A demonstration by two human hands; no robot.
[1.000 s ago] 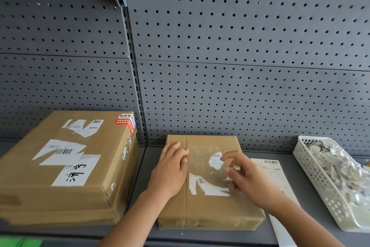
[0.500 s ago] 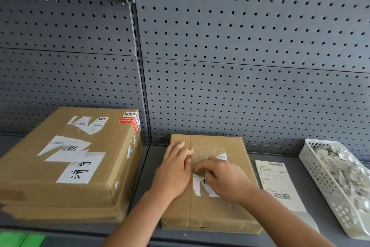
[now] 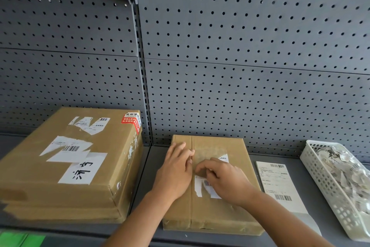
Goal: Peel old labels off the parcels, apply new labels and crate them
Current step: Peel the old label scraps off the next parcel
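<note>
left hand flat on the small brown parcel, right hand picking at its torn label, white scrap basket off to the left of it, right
Wrong side: the head view shows the white plastic basket of scraps right of the small brown cardboard parcel. The rest holds: left hand flat on it, right hand picking at its torn white label.

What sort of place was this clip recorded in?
Probably a parcel-handling or stockroom shelving bay: a grey perforated metal back panel, a large brown cardboard parcel and a smaller brown cardboard parcel bearing torn white labels, a white barcode label sheet, and a white plastic mesh basket of torn paper scraps.
</note>
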